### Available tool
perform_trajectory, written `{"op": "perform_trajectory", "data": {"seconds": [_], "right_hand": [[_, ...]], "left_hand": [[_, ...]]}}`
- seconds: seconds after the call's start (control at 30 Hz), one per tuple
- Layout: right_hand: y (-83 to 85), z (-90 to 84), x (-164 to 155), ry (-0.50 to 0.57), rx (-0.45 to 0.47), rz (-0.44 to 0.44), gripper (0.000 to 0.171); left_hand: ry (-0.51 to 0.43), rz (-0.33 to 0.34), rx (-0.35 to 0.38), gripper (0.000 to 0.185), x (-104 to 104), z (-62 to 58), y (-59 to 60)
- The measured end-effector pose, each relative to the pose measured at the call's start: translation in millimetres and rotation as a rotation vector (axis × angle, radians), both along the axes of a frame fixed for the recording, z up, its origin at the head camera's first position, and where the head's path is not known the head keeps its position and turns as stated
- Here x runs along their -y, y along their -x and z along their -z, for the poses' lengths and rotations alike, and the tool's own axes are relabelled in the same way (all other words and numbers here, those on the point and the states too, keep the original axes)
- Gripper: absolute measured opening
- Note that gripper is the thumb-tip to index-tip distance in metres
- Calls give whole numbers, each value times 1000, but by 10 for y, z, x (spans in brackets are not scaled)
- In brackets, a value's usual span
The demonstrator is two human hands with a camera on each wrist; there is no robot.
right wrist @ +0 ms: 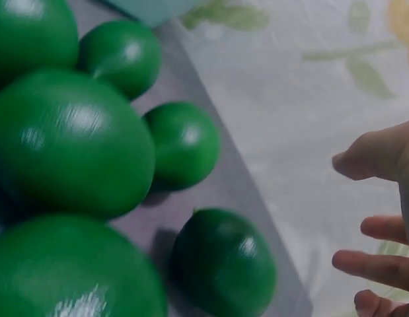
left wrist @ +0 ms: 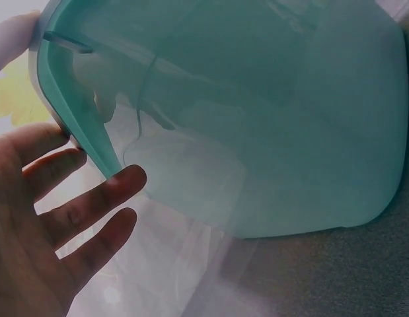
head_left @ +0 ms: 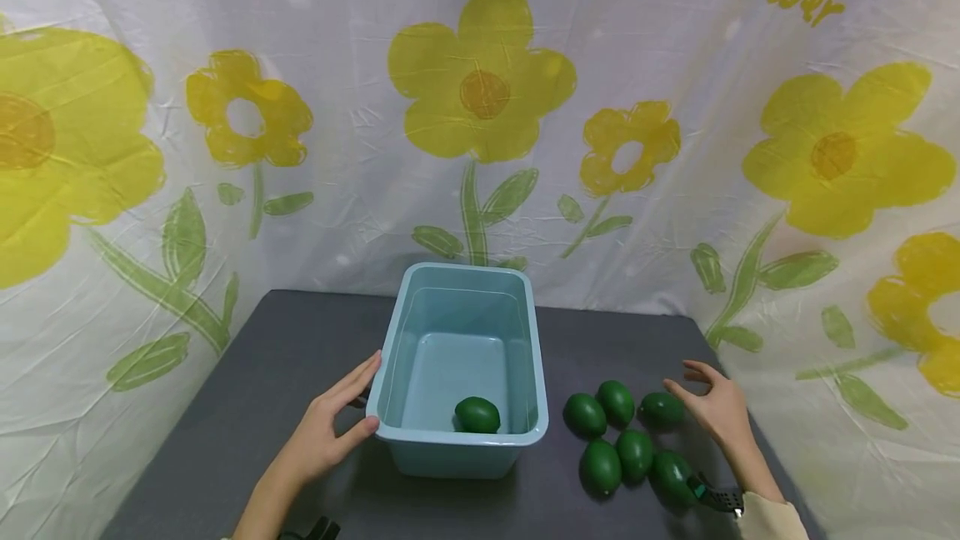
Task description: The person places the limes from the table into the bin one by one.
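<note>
Plastic bin [head_left: 461, 332] mid-table [head_left: 262, 390]; one lime [head_left: 477, 414] inside, near front wall. Six limes [head_left: 621, 440] clustered right of bin. Left hand [head_left: 330, 427] at bin's left rim; right hand [head_left: 716, 407] right of cluster.

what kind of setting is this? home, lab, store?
Probably a staged recording setup, not a home: a small grey table boxed in by hung flower-print sheets, with only a light blue bin and green plastic-looking fruit on it.

I counted seven green fruits in all: one [head_left: 477, 414] lay inside the single blue tub [head_left: 459, 437] just beside my left grip [head_left: 330, 432], and six sat on the table [head_left: 247, 407] near my right grip [head_left: 718, 408], among them the nearest one [head_left: 661, 409]. Two grips were mine.
</note>
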State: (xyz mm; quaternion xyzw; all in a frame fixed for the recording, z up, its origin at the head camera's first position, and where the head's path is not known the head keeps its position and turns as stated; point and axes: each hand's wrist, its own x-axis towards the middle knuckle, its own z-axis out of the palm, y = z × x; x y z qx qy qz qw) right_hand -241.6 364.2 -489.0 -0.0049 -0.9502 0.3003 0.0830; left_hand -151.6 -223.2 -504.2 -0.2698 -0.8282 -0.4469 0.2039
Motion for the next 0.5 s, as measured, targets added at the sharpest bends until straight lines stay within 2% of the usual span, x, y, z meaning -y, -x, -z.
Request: {"op": "perform_trajectory", "data": {"seconds": [0.23, 0.5], "right_hand": [[71, 135, -56, -79, 156, -21, 81], [93, 172, -88, -155, 200, -67, 84]], "left_hand": [[0, -15, 1, 74, 31, 17, -34], [-2, 2, 16, 73, 22, 11, -1]]}}
